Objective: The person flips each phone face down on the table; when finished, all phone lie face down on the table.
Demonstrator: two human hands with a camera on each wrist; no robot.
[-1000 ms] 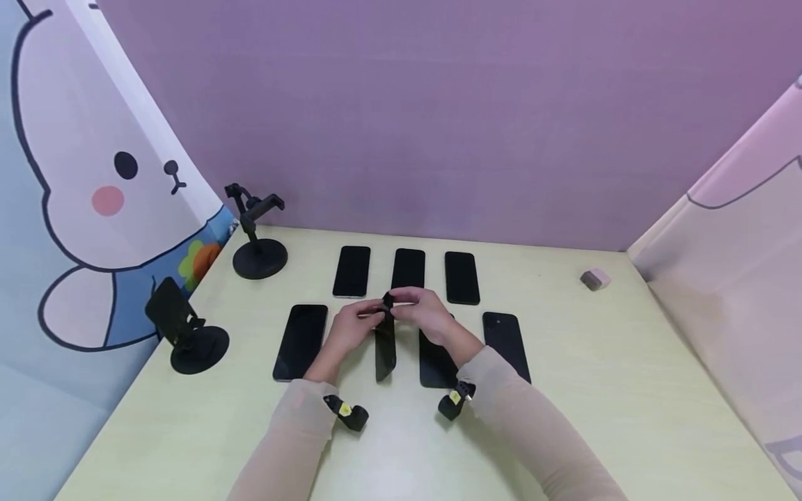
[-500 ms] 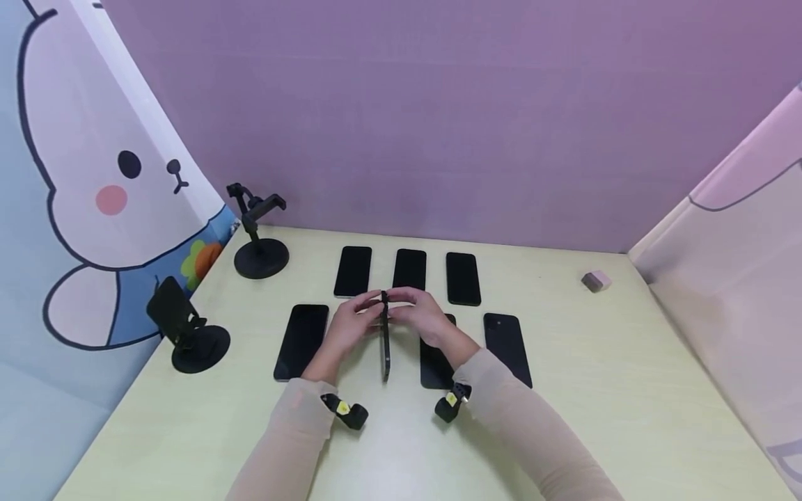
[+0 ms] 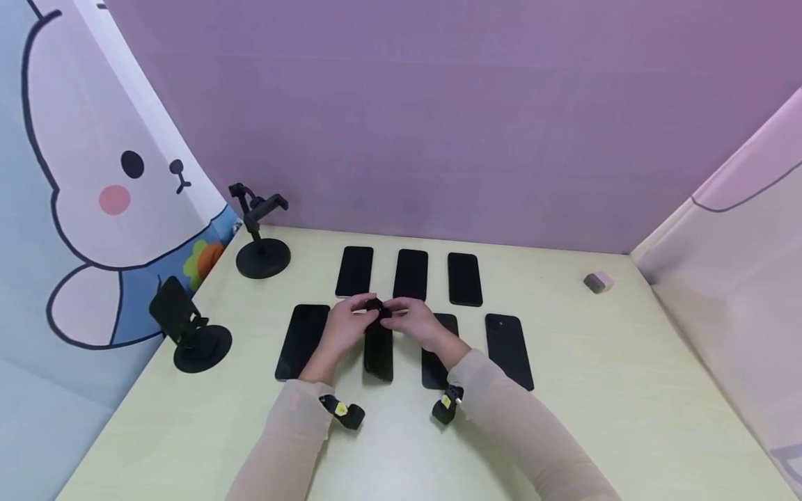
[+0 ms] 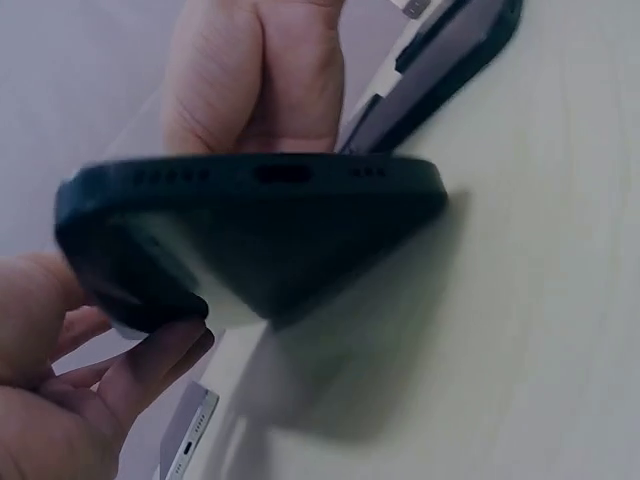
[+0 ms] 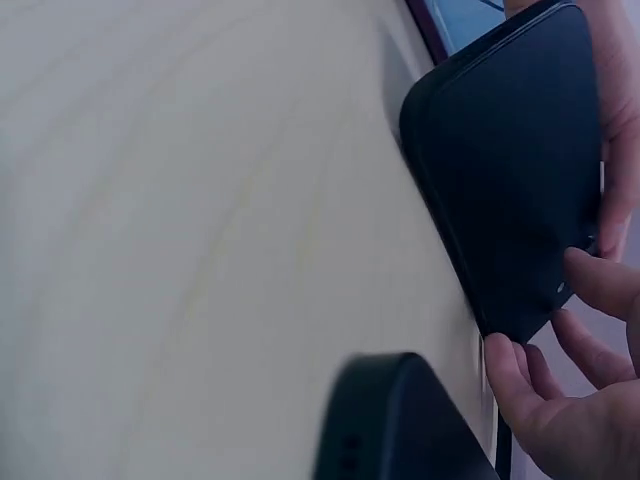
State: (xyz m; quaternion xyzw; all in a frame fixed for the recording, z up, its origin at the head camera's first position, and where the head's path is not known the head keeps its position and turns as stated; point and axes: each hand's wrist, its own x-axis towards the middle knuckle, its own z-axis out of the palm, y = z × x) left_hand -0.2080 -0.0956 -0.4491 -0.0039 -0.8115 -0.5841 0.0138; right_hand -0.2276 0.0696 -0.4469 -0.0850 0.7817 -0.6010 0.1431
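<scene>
Both hands hold a dark-cased smartphone [image 3: 379, 355], tilted up from the table. Fingers and thumb of my left hand [image 3: 343, 328] pinch one side of its far end; those of my right hand [image 3: 418, 324] grip the other side. In the left wrist view, the phone's near edge [image 4: 285, 174] shows a charging port and speaker holes, and my left hand [image 4: 60, 390] is at the lower left. The right wrist view shows the phone's broad dark side [image 5: 505, 170], with my right hand [image 5: 570, 400] at its far corner. The fingers partly hide that end.
Flat phones lie around: one left [image 3: 303, 341], one partly under the right forearm [image 3: 436, 369], one farther right [image 3: 509, 350], and a back row [image 3: 355, 270]. Two black stands [image 3: 263, 257] [image 3: 202, 348] stand at left. A small block [image 3: 598, 281] lies far right.
The held phone has turned in the fingers, from slanted to edge-on and now with a broad side showing. Its far end and both hands have shifted slightly left.
</scene>
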